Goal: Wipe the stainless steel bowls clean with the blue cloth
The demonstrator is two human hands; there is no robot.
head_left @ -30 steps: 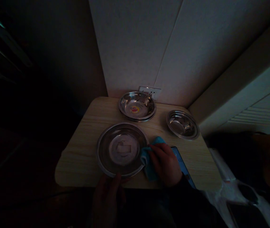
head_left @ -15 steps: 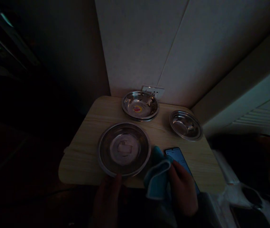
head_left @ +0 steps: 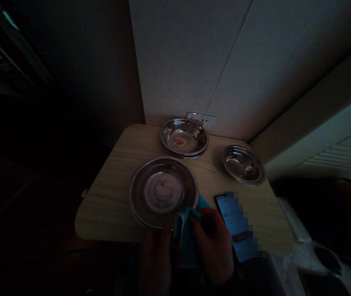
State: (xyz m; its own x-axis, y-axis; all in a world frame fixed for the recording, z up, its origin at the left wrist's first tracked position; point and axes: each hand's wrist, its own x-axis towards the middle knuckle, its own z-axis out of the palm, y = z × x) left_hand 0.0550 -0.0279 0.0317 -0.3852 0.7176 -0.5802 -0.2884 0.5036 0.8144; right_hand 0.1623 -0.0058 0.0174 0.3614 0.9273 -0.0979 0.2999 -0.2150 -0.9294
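Observation:
A wide stainless steel bowl (head_left: 151, 181) with a pale label-like patch on its bottom is at the near edge of the table. My left hand (head_left: 157, 255) is at its front rim, the thumb against the edge and the other fingers mostly in shadow. In my right hand (head_left: 214, 244) a blue cloth (head_left: 188, 242) is pinched, bunched against the bowl's front right rim. Both hands are close together, with the cloth between them.
Stacked steel bowls (head_left: 190, 137) stand at the back by a wall socket (head_left: 204, 120). Another steel bowl (head_left: 241, 164) sits at the right. A phone (head_left: 234, 222) lies right of my right hand on the wooden table (head_left: 107, 209). The scene is dim.
My right hand has moved left with the cloth, bringing it from beside the bowl onto its rim. My left hand has shifted right along the front rim. More of the phone shows.

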